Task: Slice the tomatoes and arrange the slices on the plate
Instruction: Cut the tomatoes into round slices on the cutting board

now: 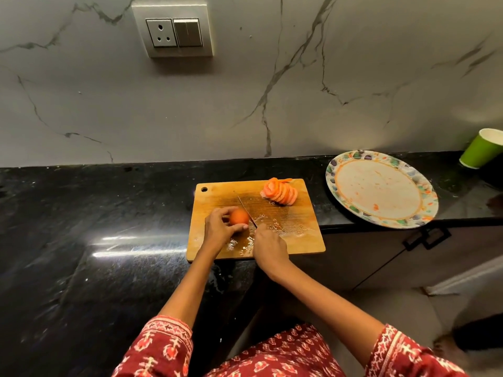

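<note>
A black stone counter (pixel 81 240) runs below a grey veined wall carrying a socket plate (pixel 174 31); a wooden cutting board (pixel 299 235) lies on it, with a patterned plate (pixel 381 161) to its right and a green cup (pixel 481 148) beyond; sliced tomato (pixel 280 195) lies at the board's far edge; the left hand (pixel 220 227) curls around a whole tomato (pixel 239 216); the right hand (pixel 269 246) grips a knife (pixel 246 210), its blade just beside that tomato.

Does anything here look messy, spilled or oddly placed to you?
Two things. The plate juts past the front edge of the counter, over the cabinet, so a bump might tip it. Juice and seeds are pooled on the cutting board near the knife. That seems normal for slicing.
</note>
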Motion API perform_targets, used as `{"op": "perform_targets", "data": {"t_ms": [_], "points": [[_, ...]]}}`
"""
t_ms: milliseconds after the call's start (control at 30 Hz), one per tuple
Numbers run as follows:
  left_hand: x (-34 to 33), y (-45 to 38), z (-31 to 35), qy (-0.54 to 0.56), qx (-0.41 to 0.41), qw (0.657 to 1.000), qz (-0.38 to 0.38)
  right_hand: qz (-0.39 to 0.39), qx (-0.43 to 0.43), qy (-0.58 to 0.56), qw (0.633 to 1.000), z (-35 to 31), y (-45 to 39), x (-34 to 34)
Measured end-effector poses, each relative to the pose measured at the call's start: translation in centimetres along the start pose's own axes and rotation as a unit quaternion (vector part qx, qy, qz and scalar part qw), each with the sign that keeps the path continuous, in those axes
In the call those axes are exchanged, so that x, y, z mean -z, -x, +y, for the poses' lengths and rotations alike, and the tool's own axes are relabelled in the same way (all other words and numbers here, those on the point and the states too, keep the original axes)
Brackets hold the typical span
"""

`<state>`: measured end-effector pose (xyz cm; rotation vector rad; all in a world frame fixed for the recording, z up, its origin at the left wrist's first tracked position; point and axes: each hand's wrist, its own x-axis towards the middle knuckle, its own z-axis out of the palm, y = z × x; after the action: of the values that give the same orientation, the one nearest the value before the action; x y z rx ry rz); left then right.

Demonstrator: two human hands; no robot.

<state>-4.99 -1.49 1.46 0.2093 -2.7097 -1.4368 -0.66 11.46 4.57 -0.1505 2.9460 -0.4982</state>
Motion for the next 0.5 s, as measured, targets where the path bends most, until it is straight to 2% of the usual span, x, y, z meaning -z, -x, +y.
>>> {"op": "perform_targets", "data": {"t_ms": [500], "points": [[0.4, -0.5, -0.3, 0.016, 0.017, 1.0, 0.003, 0.044, 0.03, 0.019, 0.998, 0.6, 0.4, -1.4]]}}
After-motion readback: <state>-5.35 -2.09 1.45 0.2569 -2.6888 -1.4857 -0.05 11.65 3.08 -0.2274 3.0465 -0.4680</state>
